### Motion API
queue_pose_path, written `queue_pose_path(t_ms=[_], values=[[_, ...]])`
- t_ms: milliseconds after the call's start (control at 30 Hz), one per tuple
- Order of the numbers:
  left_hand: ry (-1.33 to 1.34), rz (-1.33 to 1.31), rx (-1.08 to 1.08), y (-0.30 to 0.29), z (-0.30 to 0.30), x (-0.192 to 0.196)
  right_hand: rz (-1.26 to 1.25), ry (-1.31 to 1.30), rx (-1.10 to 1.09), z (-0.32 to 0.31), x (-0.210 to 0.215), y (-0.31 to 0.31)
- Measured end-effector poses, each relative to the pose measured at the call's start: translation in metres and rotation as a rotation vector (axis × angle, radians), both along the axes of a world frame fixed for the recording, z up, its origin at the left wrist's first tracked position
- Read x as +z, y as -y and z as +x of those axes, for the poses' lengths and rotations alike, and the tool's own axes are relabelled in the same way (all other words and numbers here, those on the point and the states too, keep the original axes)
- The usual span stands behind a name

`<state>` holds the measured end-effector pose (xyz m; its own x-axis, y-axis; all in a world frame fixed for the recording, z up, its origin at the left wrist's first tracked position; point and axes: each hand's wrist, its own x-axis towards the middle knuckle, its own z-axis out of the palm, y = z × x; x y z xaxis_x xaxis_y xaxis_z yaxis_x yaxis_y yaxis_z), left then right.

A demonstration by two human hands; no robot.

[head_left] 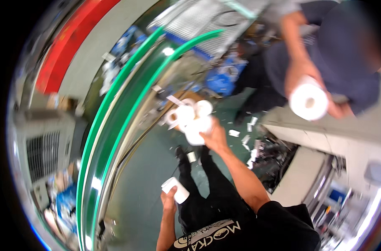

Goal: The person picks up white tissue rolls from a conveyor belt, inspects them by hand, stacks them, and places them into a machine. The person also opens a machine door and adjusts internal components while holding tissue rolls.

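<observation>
My left hand (168, 200) is closed around a small white roll (176, 190), held low beside my left leg. My right hand (215, 136) reaches forward, its fingers and thumb closed on a white roll (197, 131). Right behind that roll lies a cluster of similar white rolls (185, 112), some showing brown cores. Motion blurs this cluster, so its exact borders are hard to make out.
At the upper right a co-worker holds a bigger white roll (309, 100). A green-edged curved conveyor (115, 113) runs along my left. Paper scraps (234, 133) litter the green floor. Blue plastic bags (222, 79) lie ahead; a grey vented unit (44, 150) stands far left.
</observation>
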<state>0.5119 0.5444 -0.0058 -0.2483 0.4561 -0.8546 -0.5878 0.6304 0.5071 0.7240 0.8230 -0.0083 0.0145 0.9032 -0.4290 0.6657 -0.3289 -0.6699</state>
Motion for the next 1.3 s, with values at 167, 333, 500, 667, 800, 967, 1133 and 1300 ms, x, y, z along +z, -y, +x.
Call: queue_pose_path(t_ms=[167, 333, 500, 667, 800, 967, 1133, 1300], values=[[-0.193, 0.283, -0.41, -0.102, 0.037, 0.039, -0.257, -0.354, 0.219, 0.122, 0.121, 0.127], [-0.559, 0.636, -1.099, -0.136, 0.158, 0.146, -0.303, -0.316, 0.26, 0.19, 0.227, 0.201], [-0.493, 0.625, -1.04, -0.1, 0.266, 0.167, -0.284, -0.183, -0.107, 0.248, 0.246, 0.253], [-0.617, 0.673, -1.023, -0.108, 0.375, 0.174, 0.037, -0.752, -0.501, 0.349, 0.226, 0.307], [-0.655, 0.728, -0.987, -0.108, 0.455, 0.156, 0.037, -0.864, -0.742, 0.386, 0.23, 0.324], [-0.571, 0.719, -0.872, -0.134, 0.53, 0.158, 0.16, -0.557, -0.699, 0.457, 0.231, 0.296], [-0.025, 0.489, -0.695, -0.176, 0.591, 0.158, 0.302, -0.148, -0.373, 0.491, 0.263, 0.234], [0.453, 0.479, -0.764, -0.223, 0.64, 0.171, 0.668, -0.013, -0.171, 0.517, 0.251, 0.176]])
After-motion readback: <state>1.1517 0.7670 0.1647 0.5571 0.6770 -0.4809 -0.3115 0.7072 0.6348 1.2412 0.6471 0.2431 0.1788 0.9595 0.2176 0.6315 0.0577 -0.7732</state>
